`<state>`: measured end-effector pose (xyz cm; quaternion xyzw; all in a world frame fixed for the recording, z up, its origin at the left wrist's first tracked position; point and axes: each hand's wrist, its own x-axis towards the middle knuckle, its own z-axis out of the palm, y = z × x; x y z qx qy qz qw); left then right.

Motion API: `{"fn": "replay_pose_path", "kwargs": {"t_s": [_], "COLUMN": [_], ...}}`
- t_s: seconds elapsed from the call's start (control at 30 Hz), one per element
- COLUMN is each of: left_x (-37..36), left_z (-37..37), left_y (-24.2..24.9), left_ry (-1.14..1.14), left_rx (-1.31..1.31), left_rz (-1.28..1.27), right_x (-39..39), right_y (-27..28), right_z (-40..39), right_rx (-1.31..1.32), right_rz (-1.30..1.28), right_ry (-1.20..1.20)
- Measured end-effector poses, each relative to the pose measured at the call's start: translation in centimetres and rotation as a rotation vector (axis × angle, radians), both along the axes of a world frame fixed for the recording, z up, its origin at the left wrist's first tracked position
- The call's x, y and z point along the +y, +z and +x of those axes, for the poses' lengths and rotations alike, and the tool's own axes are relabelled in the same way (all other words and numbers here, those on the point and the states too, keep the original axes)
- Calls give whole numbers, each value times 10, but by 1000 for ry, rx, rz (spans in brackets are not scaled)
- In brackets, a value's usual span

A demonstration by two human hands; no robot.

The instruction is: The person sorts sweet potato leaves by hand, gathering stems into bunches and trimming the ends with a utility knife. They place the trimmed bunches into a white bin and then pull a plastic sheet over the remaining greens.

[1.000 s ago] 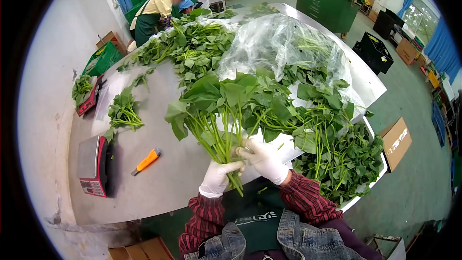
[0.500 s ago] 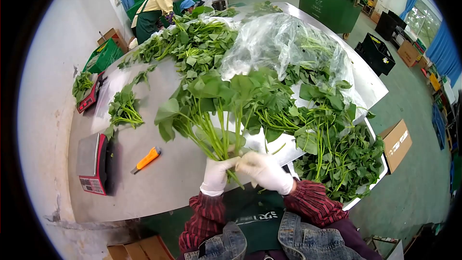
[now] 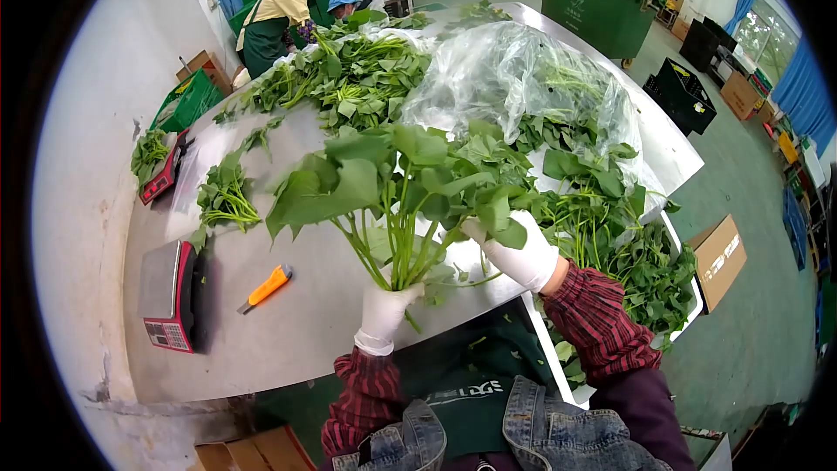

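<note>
My left hand (image 3: 385, 312), in a white glove, is closed round the lower stems of an upright bunch of leafy greens (image 3: 401, 227). Broad leaves fan out above it, and the cut ends stick out below the fist. At the bunch's right side is my gloved right hand (image 3: 519, 255), fingers bent in among the leaves. Leaves cover its fingertips, so I cannot tell what they grip. A loose stem runs sideways just under that hand. Beyond and right of it, more greens (image 3: 641, 283) fill a white crate (image 3: 695, 305) at the table's edge.
On the metal table (image 3: 288, 340) lie an orange utility knife (image 3: 266, 289), a red scale (image 3: 167, 296) and a small bunch (image 3: 228, 196). Clear plastic film (image 3: 488, 70) partly covers a large heap of greens (image 3: 375, 78). Two people in blue caps (image 3: 288, 13) work at the far end.
My right hand has moved right and up, from the stem ends beside my left hand to the bunch's right-hand leaves. The bunch's leaves have shifted; my left hand keeps its hold, slightly left.
</note>
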<state>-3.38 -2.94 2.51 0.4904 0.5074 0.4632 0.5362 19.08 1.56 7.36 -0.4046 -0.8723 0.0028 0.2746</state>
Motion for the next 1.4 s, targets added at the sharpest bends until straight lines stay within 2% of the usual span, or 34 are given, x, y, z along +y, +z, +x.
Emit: {"fn": "replay_pose_path", "kwargs": {"t_s": [0.03,0.07,0.17,0.2,0.23,0.3,0.33,0.37,0.43,0.5,0.53,0.57,0.6,0.63,0.7,0.77,0.83,0.87,0.97,1.03,1.07,1.1,1.13,1.17,1.23,1.3,1.4], "left_x": [1,2,2,2,1,1,2,4,5,5,5,4,3,3,5,5,4,3,2,-2,-4,-5,-5,-3,1,5,4], "left_z": [-2,-3,1,4,8,18,21,23,21,10,4,2,2,3,2,6,9,10,11,13,10,9,11,7,-13,-29,-32], "left_y": [-1,-2,1,3,4,6,8,10,9,0,-11,-13,-13,-15,-15,-8,-8,-9,-18,-15,-11,-8,-6,-7,-13,-22,-26], "left_ry": [-1,-24,-78,-106,-107,-113,-110,-115,-120,-157,-162,-158,-117,-75,-84,-75,-96,-117,-168,-171,-95,-17,66,60,62,63,63], "left_rx": [1,30,18,-21,-22,-233,-234,-299,-362,-398,-512,-504,-590,-679,-665,-626,-610,-591,-505,-504,-447,-389,-544,-546,-866,-946,-1038], "left_rz": [-1,-2,-16,-28,-28,-59,-56,-93,-129,-165,-206,-204,-220,-234,-204,-212,-184,-159,-73,-77,-80,-80,-84,-84,17,31,37], "right_x": [-1,3,0,-2,0,8,9,12,20,13,11,9,10,6,2,-2,-18,-28,-37,-31,-30,-26,-17,-7,0,14,30], "right_y": [-1,-8,-6,-6,-9,-19,-16,-17,-19,25,37,42,39,38,19,-15,-25,-17,-48,-58,-61,-61,-72,-86,-88,-117,-137], "right_z": [2,4,-1,-3,-4,-6,-9,-11,-13,4,14,21,26,26,15,4,-16,-28,-55,-57,-55,-48,-36,-21,9,47,79], "right_rx": [49,-229,-116,-295,-296,-3,94,93,461,990,1073,1154,1152,970,865,570,761,709,681,637,586,413,425,435,163,-149,-379], "right_rz": [-146,122,134,184,183,26,198,199,330,-127,-195,-267,-349,-382,-403,-229,-518,-531,-538,-488,-441,-344,-223,-100,-71,-110,-176], "right_ry": [29,61,76,-11,-13,-62,-90,-84,-327,-450,-444,-437,-467,-539,-486,-479,-279,-233,-92,-155,-207,-334,-335,-333,-559,-659,-636]}}
